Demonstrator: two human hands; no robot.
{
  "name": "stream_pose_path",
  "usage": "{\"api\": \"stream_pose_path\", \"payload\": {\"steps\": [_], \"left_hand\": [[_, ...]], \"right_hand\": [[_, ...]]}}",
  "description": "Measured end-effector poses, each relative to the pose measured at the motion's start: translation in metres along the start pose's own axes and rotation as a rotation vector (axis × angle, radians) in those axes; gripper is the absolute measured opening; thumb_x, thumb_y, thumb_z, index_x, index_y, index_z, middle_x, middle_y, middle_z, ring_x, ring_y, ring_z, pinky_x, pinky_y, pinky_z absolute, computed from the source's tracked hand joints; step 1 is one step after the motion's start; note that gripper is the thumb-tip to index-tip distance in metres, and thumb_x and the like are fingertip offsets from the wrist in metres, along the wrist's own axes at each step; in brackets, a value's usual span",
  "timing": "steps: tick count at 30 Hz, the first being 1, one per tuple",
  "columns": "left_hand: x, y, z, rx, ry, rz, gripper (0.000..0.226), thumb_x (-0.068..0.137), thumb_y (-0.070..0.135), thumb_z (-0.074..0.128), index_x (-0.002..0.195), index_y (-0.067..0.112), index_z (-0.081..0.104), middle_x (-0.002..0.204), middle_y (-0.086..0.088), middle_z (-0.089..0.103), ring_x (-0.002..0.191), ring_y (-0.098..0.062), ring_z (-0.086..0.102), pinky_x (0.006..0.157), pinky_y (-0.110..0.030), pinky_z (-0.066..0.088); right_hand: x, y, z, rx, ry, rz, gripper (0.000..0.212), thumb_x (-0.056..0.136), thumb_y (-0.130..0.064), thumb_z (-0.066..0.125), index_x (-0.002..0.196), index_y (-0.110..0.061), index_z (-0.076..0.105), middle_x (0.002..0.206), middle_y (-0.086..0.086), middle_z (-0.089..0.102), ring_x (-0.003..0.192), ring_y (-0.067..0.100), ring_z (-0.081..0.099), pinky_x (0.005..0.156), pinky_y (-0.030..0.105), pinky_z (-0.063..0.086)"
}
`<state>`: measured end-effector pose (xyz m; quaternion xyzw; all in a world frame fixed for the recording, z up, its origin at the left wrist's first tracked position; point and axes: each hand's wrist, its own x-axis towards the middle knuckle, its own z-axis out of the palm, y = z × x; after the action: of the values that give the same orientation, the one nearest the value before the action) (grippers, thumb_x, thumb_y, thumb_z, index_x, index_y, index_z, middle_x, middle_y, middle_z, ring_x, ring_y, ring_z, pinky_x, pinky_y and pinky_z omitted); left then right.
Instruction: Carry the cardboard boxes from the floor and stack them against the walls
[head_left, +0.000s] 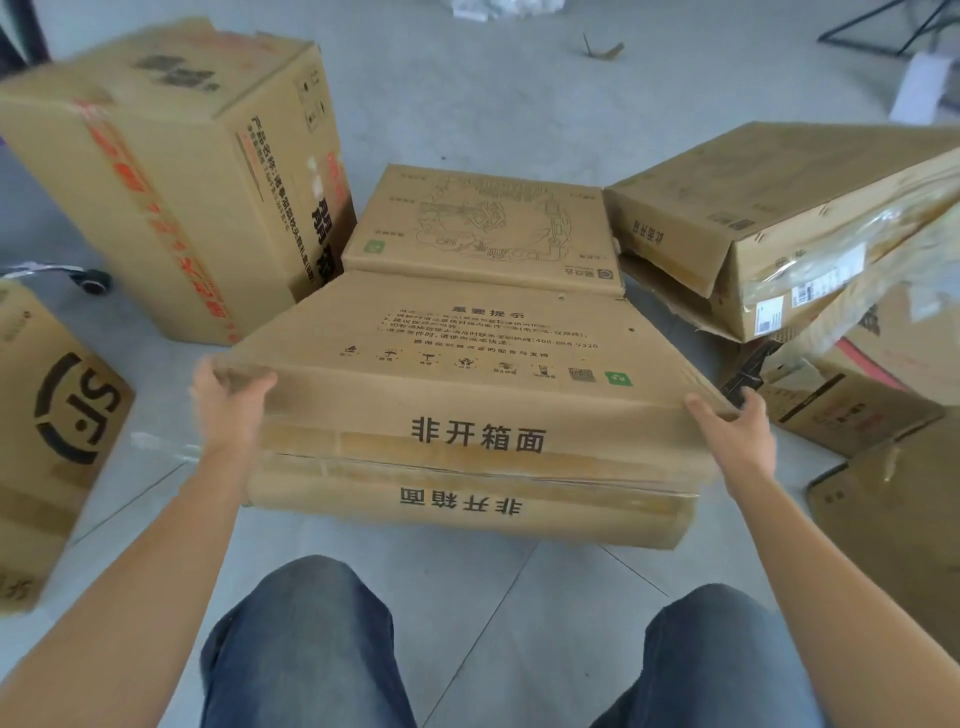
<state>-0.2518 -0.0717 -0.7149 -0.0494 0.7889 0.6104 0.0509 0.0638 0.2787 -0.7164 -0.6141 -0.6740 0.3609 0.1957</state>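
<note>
Flat cardboard box (467, 353), centre of the frame, stacked on a second flat box (467, 512) on the floor (467, 93): near corners are gripped by left hand (228, 410) and right hand (737, 431); a level, even lift is advised, lower box left undisturbed.

- My 2 bare arms reach forward and spread apart, 1 to each near corner of the top flat box (467, 353).
- My left hand (228, 410) grips the left corner with its fingers curled over the upper edge. It is motion-blurred, so I can't place the thumb.
- My right hand (737, 441) grips the right corner, its thumb lying on the top edge and its fingers wrapped round the side.
- My left forearm (130, 571) and right forearm (841, 571) run in from the lower corners, wrists roughly straight.
- My 2 knees (296, 639), in blue jeans, are bent below.
</note>
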Motion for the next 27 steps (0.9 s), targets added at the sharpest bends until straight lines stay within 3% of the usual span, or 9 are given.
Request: {"api": "stream_pose_path", "payload": {"steps": [3, 9, 15, 20, 27], "left_hand": [[0.001, 0.039, -0.002, 0.046, 0.02, 0.125, 0.076, 0.086, 0.01, 0.065, 0.148, 0.015, 0.022, 0.148, -0.009, 0.03, 0.137, -0.023, 0.026, 0.113, -0.036, 0.025], [0.003, 0.095, -0.008, 0.381, 0.067, 0.232, 0.079, 0.084, 0.027, 0.066, 0.148, 0.026, 0.021, 0.145, -0.013, 0.034, 0.136, -0.032, 0.021, 0.109, -0.049, 0.022], [0.011, 0.114, -0.001, 0.695, 0.038, 0.141, 0.077, 0.085, 0.047, 0.06, 0.146, 0.017, 0.024, 0.148, -0.017, 0.029, 0.136, -0.038, 0.022, 0.107, -0.052, 0.022], [0.003, 0.096, -0.001, 0.722, 0.158, -0.037, 0.091, 0.077, 0.073, 0.049, 0.137, 0.007, 0.032, 0.138, -0.026, 0.033, 0.13, -0.041, 0.029, 0.103, -0.054, 0.025], [0.004, 0.083, 0.004, 0.714, 0.284, 0.022, 0.089, 0.077, 0.071, 0.051, 0.131, 0.003, 0.038, 0.134, -0.028, 0.034, 0.126, -0.041, 0.03, 0.102, -0.054, 0.027]], "right_hand": [[0.005, -0.035, -0.025, 0.05, 0.061, -0.069, 0.077, 0.083, -0.052, 0.057, 0.145, -0.021, 0.024, 0.145, 0.008, 0.039, 0.135, 0.033, 0.031, 0.108, 0.05, 0.031], [0.021, -0.083, -0.052, 0.04, 0.051, -0.128, 0.069, 0.085, -0.037, 0.058, 0.144, -0.029, 0.023, 0.142, 0.012, 0.04, 0.133, 0.035, 0.032, 0.106, 0.053, 0.032], [0.022, -0.088, -0.041, 0.007, 0.004, -0.106, 0.072, 0.084, -0.053, 0.057, 0.142, -0.021, 0.028, 0.141, 0.012, 0.04, 0.134, 0.038, 0.026, 0.107, 0.057, 0.028], [0.02, -0.093, -0.028, -0.053, 0.159, -0.005, 0.08, 0.081, -0.059, 0.055, 0.136, -0.004, 0.034, 0.138, 0.023, 0.035, 0.13, 0.038, 0.03, 0.106, 0.052, 0.028], [0.028, -0.092, -0.02, -0.011, 0.294, -0.043, 0.079, 0.077, -0.057, 0.063, 0.127, -0.001, 0.041, 0.132, 0.021, 0.04, 0.127, 0.036, 0.034, 0.105, 0.047, 0.028]]}}
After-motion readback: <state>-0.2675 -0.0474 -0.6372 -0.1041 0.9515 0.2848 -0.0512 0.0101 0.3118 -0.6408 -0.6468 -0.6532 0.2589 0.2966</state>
